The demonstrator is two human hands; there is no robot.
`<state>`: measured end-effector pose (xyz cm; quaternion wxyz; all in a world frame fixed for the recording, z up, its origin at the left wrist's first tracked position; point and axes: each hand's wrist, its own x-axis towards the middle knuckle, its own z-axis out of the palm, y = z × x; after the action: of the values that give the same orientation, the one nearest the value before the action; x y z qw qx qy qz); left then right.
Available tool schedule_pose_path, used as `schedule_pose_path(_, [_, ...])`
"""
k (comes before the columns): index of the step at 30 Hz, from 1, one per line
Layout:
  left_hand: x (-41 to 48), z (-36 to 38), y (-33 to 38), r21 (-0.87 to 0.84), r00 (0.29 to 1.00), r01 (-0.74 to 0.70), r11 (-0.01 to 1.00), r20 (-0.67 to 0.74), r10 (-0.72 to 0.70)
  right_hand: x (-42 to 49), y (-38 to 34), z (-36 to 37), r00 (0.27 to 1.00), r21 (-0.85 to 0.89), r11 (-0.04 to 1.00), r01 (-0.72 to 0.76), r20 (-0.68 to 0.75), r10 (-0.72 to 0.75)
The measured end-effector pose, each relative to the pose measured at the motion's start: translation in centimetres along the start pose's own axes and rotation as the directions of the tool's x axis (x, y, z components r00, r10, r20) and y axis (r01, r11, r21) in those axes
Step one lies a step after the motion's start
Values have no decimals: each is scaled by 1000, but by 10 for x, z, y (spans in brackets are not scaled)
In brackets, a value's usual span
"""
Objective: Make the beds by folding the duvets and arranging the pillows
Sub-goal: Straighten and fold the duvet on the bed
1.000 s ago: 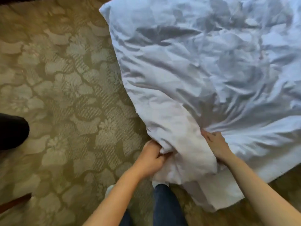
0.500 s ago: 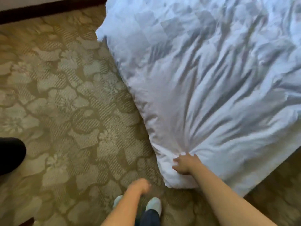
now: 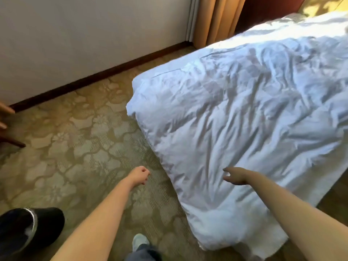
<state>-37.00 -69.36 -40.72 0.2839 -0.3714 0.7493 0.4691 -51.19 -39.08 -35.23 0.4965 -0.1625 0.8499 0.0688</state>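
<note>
Duvet (image 3: 244, 113) drapes twd carpet (image 3: 75, 147), prob. spread flat for folding; L hand (image 3: 140, 175) curled, empty, R hand (image 3: 236, 176) w/ fingers loosely apart over it.

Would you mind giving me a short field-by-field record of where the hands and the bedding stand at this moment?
duvet: white, wrinkled, spread out, near edge hanging toward the carpet
left hand: over the carpet beside the duvet, fingers curled, holding nothing
right hand: over the duvet's near part, fingers spread, gripping nothing; contact unclear
surroundings: orange curtain beside the wall; black object on the carpet at lower left
</note>
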Motion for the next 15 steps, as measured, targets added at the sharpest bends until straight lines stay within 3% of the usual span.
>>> schedule_pose_path(5, [1, -111, 81, 174, 981, -185, 967, 87, 172, -21, -63, -142, 952, 127, 990, 57, -305, -16])
schedule_pose_path(9, [30, -227, 125, 313, 954, -289, 905, 13, 300, -23, -117, -216, 863, 283, 950, 136, -504, 26])
schedule_pose_path(11, [47, -281, 139, 376, 942, -298, 877, -32, 334, -17, -142, -235, 855, 324, 934, 150, -518, 43])
schedule_pose_path(15, [78, -352, 166, 466, 943, -272, 842, -46, 331, 2, -176, -257, 904, 396, 910, 122, -422, 63])
